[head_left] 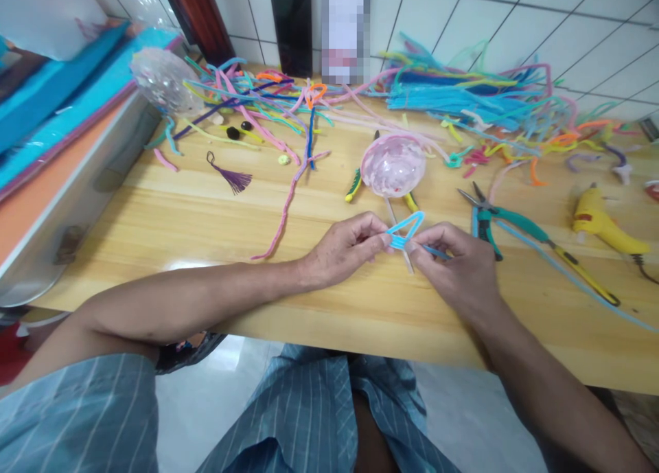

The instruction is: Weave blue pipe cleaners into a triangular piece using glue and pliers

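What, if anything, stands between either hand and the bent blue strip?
Nothing visible: the left hand and right hand both pinch the blue strip directly. The pale stick shows behind it, not in between.

A pale yellow wooden table with visible grain spanned the frame. At the upper right lay a heaped bundle of bright blue fuzzy stems; left of centre, a long, thin pink fuzzy stem and a dark purple thread tassel. On the right rested teal-handled metal pliers and a yellow plastic glue gun with a dark cord.
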Demonstrator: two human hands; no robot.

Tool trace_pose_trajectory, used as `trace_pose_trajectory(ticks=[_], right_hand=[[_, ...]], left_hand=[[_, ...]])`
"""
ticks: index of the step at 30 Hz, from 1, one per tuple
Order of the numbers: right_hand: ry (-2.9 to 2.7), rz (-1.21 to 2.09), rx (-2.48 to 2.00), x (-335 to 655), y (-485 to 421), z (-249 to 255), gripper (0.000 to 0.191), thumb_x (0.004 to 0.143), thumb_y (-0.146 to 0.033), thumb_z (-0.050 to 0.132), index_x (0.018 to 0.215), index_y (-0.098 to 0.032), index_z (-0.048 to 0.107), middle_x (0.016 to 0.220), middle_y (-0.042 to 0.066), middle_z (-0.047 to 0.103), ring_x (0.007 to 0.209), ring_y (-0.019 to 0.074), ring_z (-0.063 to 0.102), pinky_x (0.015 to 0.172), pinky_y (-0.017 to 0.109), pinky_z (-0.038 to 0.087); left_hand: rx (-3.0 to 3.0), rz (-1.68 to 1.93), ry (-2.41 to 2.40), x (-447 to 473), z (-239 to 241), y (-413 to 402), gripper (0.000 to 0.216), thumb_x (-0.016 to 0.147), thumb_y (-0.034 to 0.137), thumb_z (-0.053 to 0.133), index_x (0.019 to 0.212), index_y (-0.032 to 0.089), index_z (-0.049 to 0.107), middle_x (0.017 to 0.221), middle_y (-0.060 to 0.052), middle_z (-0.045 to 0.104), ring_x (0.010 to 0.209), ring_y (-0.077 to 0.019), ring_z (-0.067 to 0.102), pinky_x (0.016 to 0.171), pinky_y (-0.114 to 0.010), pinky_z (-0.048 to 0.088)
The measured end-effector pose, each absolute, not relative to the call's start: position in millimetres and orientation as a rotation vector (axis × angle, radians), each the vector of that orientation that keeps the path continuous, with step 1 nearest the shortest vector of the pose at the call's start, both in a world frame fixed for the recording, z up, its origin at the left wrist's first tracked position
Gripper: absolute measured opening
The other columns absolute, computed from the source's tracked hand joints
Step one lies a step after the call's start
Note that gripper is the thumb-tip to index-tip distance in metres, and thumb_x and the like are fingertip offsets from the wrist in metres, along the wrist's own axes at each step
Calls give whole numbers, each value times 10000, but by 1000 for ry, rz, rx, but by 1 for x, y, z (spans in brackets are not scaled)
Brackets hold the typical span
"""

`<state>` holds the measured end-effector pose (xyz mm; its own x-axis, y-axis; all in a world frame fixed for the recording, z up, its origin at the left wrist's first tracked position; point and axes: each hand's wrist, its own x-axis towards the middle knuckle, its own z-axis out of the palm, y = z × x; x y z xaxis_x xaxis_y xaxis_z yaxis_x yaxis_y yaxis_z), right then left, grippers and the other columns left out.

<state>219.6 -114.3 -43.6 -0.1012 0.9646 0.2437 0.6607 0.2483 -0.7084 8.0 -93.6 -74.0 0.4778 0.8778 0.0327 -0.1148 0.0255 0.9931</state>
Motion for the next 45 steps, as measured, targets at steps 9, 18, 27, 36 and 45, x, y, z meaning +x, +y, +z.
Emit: trace_pose_trajectory(ticks=[9,18,27,36,45], right_hand=[[-1814,715,-1467,221,-112,-41,64,824,-240,713,765,-259,702,677,-17,737,579,155,646,531,266,484],[-1791,915,-1432,225,-107,-40,113,844,-283,731,745,-247,691,653,-19,693,567,136,590,518,257,468],[-1746,1023,-1440,227,-106,-41,135,838,-316,759,743,-245,694,657,-14,693,567,141,590,505,262,456],[-1742,1038,-1483,230,-107,-42,179,841,-363,783,754,-242,684,699,-5,707,611,151,611,542,274,459],[-1628,1223,-1460,233,-103,-50,344,759,-502,890,854,-233,697,722,-10,696,600,131,589,542,257,472]], left_hand=[[1328,898,741,8,-74,-94,402,936,571,694,963,175,628,892,-25,716,738,-107,606,655,-238,512],[1349,889,739,8,-74,-93,407,943,584,681,964,181,630,886,-25,709,742,-113,600,654,-243,510],[1380,891,731,7,-74,-93,384,959,558,671,969,177,626,881,-26,704,724,-106,588,648,-237,504],[1415,903,722,7,-78,-94,286,997,452,641,985,166,628,891,-26,703,749,-103,602,671,-230,525],[1436,897,721,8,-80,-94,249,997,414,634,986,165,630,896,-27,711,769,-109,618,673,-228,526]])
